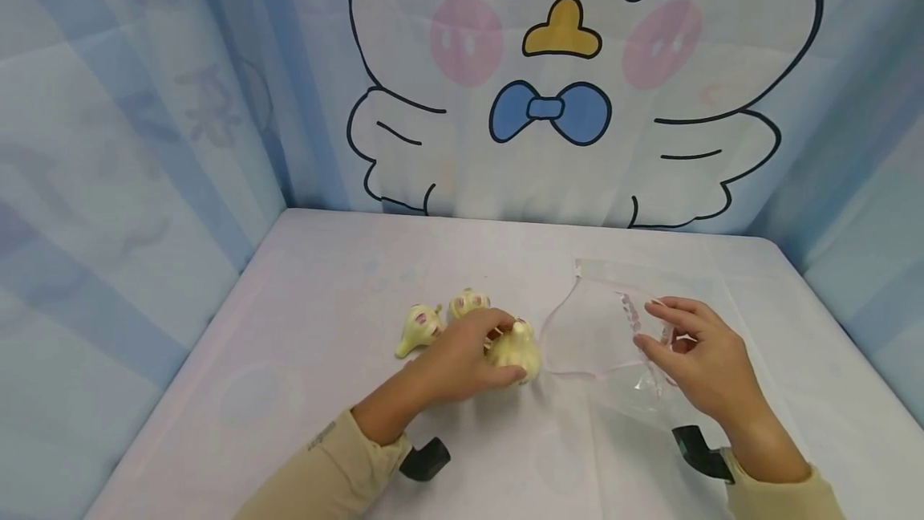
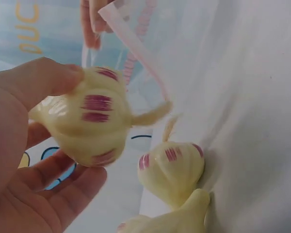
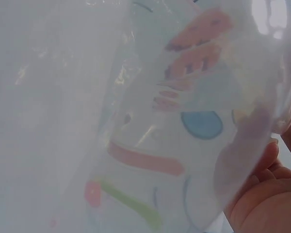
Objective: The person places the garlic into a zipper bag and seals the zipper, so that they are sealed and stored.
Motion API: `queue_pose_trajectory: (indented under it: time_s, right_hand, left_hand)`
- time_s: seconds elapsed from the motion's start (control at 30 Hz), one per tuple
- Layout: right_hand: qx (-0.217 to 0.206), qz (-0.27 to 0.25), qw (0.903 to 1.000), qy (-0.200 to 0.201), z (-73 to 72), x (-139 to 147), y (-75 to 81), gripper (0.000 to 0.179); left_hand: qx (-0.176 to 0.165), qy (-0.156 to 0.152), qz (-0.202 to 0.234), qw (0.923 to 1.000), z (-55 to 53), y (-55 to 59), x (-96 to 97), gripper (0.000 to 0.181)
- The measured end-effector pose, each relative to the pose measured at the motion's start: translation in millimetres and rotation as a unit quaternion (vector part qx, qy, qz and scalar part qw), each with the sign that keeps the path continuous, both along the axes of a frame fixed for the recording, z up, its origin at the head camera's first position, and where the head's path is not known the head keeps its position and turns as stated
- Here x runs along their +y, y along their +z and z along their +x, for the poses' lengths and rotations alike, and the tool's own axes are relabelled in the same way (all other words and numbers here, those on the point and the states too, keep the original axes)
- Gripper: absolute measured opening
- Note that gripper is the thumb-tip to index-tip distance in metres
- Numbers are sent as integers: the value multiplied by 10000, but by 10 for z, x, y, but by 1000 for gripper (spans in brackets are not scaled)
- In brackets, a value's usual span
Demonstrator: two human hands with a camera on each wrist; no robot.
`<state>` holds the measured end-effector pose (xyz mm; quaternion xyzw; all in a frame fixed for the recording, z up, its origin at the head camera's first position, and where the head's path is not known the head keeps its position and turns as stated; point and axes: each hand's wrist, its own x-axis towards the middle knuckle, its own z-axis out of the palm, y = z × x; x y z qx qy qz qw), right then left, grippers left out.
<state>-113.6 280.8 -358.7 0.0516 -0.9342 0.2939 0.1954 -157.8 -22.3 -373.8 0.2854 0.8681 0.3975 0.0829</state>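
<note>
My left hand point(image 1: 462, 358) grips a pale yellow garlic bulb point(image 1: 520, 353), thumb on one side and fingers on the other. In the left wrist view that bulb point(image 2: 94, 119) shows purple streaks and a thin stringy tuft. Two more garlic bulbs, one to the left point(image 1: 421, 327) and one farther back point(image 1: 468, 301), lie on the table beside this hand. At the right, my right hand point(image 1: 711, 363) holds a clear plastic bag point(image 1: 588, 327) with a pinkish edge, its fingers curled at the bag's side. The bag point(image 3: 136, 126) fills most of the right wrist view, partly veiling that hand.
The table point(image 1: 289, 392) has a pale cloth cover. A curtain point(image 1: 556, 175) with a cartoon duck rises behind it, and blue curtains hang on both sides. Dark wrist mounts point(image 1: 426, 460) stick out from both sleeves.
</note>
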Motion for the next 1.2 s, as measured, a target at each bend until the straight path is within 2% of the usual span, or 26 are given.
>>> queue_pose_trajectory:
  time_s: [0.23,0.53,0.8,1.2]
  right_hand:
    - [-129,19,9999,-11,5,-33,25,45]
    - [-89,48,9999,-23,28,-57,39,45]
    - [58,53,10000,26,40,-70,32,45]
    - [254,51,9996,115,45,-85,49,44]
  left_hand:
    - [198,70,936,9954,-21,17,57,43]
    - [161,137,1439,9894,-48,34,218,40]
    - [142,111,1509,9884,-68,-11,357,37]
    - [150,41,1237,9922,-64,-97,517,35]
